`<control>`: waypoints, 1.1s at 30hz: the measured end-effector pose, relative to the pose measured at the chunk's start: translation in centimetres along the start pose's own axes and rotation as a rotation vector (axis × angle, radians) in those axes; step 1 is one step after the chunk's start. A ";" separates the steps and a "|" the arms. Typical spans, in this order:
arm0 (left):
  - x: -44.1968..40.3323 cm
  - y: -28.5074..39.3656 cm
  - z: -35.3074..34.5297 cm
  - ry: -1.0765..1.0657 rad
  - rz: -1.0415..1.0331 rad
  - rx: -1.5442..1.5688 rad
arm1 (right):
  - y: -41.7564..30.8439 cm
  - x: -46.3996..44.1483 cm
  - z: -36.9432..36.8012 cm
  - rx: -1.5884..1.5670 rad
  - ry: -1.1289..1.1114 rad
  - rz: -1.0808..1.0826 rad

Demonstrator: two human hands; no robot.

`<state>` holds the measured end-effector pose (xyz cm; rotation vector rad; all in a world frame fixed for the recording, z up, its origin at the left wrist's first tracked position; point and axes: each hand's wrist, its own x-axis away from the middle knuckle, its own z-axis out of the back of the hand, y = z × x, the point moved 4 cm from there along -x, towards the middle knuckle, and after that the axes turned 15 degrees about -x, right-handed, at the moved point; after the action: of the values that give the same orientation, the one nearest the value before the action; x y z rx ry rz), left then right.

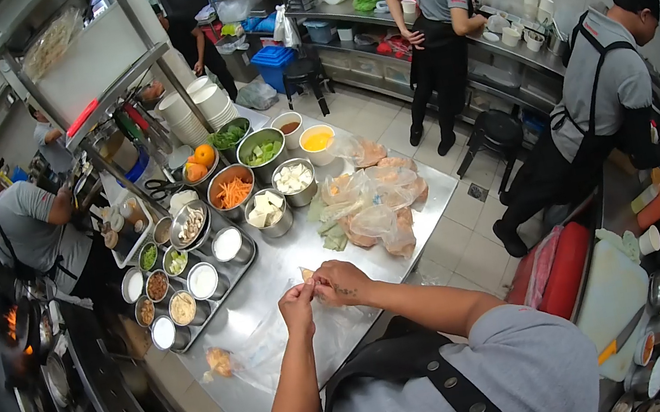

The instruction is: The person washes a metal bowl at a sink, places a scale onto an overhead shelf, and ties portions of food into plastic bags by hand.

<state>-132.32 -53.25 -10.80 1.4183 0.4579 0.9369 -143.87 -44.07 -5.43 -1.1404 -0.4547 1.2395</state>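
Over the steel table my left hand and my right hand meet, fingers closed in a pinch. Between them is what looks like the twisted top of a clear plastic bag, mostly hidden by my fingers; a small pale-orange bit shows just beyond them. To the left lies a small plastic bag with orange food inside. Beyond my right hand, a heap of filled clear plastic bags covers the table's right side.
Steel bowls of shredded carrot, white cubes and chopped greens stand at the back. A tray of small containers is at left. Co-workers stand along the counters. A red container is at right.
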 end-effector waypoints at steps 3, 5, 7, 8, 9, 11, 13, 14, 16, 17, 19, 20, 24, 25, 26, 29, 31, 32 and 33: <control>-0.7 -1.0 0.7 0.067 -0.051 -0.145 | 1.6 0.0 -0.5 -0.026 0.033 0.035; -0.5 -0.6 0.8 0.065 -0.026 -0.192 | 1.5 0.2 -1.2 -0.038 0.001 0.049; -0.2 -0.3 0.5 0.011 -0.001 -0.105 | 0.3 0.3 -0.9 -0.057 -0.029 0.101; 0.3 0.2 0.3 0.043 0.043 -0.046 | -0.3 0.3 -0.7 -0.066 -0.015 0.168; 0.6 0.6 0.3 0.063 0.005 -0.081 | -1.1 0.0 -0.5 -0.094 -0.017 0.144; 1.6 1.3 0.1 0.040 -0.248 0.010 | -2.7 -0.6 0.4 -0.139 -0.002 0.093; 2.4 2.3 0.1 -0.016 -0.420 -0.017 | -3.4 -1.6 0.7 -0.175 0.002 0.078; 3.0 3.2 0.0 0.068 -0.537 -0.174 | -3.7 -2.1 1.0 -0.192 0.009 0.068; 3.5 4.9 -0.3 0.233 -0.771 -0.494 | -5.4 -3.3 1.4 -0.194 -0.016 0.116; 2.7 4.5 -0.2 0.263 -0.831 -0.553 | -6.6 -3.7 1.6 -0.198 -0.014 0.198; 1.2 4.8 0.4 0.355 -0.826 -0.561 | -8.8 -4.1 2.0 -0.190 -0.014 0.342; 0.5 5.0 0.8 0.400 -0.820 -0.566 | -8.5 -4.1 2.4 -0.195 0.011 0.328; -3.2 5.8 3.3 0.626 -0.567 -0.494 | -9.8 -3.3 7.5 0.251 0.235 0.403; -4.1 5.9 3.8 0.640 -0.504 -0.444 | -8.8 -2.3 9.2 0.418 0.303 0.283; -5.2 5.6 4.1 0.623 -0.495 -0.494 | -7.8 -1.0 10.9 0.583 0.370 0.165; -7.5 1.8 4.8 0.514 -0.262 -0.701 | -1.7 2.4 12.9 0.692 0.383 -0.174; -5.5 1.4 4.2 0.638 -0.367 -0.779 | 3.2 3.8 13.6 0.594 0.370 -0.248; -4.0 1.1 3.6 0.699 -0.418 -0.821 | 5.2 4.2 13.9 0.540 0.356 -0.255; -2.7 1.4 2.6 0.583 -0.510 -0.746 | 5.4 4.0 14.2 0.487 0.374 -0.237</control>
<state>-132.22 -57.10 -9.77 0.3092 0.7565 0.9422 -156.60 -34.92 -5.30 -0.8419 0.0029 0.8402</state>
